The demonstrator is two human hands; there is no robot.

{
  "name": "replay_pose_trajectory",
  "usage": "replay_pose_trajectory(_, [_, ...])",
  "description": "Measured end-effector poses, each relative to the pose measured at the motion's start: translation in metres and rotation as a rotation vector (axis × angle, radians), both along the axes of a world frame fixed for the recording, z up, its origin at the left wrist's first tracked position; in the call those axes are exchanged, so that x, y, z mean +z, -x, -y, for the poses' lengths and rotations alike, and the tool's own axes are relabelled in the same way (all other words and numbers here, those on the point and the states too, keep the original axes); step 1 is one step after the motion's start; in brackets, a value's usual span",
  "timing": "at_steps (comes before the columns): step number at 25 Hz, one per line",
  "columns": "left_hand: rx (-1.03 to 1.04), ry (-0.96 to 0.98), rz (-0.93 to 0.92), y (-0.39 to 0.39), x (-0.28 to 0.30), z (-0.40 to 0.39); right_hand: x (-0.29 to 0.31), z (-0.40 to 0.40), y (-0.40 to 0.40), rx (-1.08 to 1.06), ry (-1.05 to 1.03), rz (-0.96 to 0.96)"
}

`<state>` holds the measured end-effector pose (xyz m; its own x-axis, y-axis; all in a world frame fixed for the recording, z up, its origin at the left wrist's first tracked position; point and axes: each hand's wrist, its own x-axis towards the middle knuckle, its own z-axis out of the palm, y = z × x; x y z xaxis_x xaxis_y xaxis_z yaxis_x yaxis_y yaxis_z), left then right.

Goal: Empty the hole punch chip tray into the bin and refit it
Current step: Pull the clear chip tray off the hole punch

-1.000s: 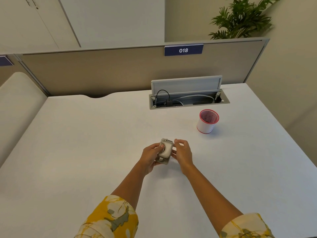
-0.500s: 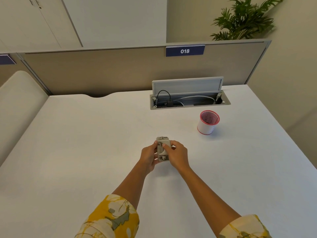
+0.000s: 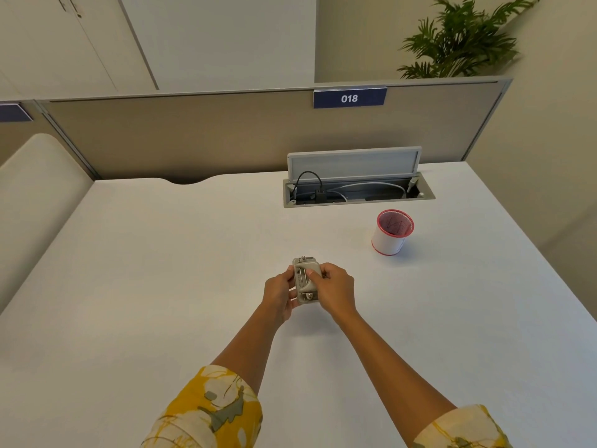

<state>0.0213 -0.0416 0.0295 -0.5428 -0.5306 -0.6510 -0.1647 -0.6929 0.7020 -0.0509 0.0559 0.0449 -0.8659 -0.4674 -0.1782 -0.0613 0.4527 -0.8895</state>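
Note:
A small beige hole punch (image 3: 303,279) is held over the middle of the white desk (image 3: 161,270), turned so its underside faces me. My left hand (image 3: 278,294) grips its left side. My right hand (image 3: 334,292) grips its right side, thumb pressed on the ribbed chip tray on the underside. The bin, a small white cup with a red rim (image 3: 391,232), stands upright on the desk to the right and farther back, apart from both hands. Whether the tray is loose or seated I cannot tell.
An open cable hatch (image 3: 357,189) with wires is set into the desk behind the cup. A beige partition (image 3: 226,137) with an 018 label runs along the back edge. A plant (image 3: 458,40) stands beyond it.
The punch has been turned in my hands: its rounded top showed earlier, now the underside does. My right hand moved from the punch's edge to wrap over its right side.

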Motion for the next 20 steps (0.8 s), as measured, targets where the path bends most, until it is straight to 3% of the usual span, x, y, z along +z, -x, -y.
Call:
replay_pose_trajectory(8, [-0.004,0.057,-0.026,-0.0018,-0.0010,-0.0024,0.0076,0.0001,-0.0016,0.029,0.007,-0.064])
replay_pose_trajectory(13, [-0.122,0.118,-0.092,-0.0018,0.0057,0.0008,0.0055,-0.0012,0.0004,-0.006,0.051,-0.027])
replay_pose_trajectory(20, [-0.108,0.246,-0.007,0.0033,0.0051,0.0027,0.0059,0.0032,-0.0062,0.018,0.120,0.001])
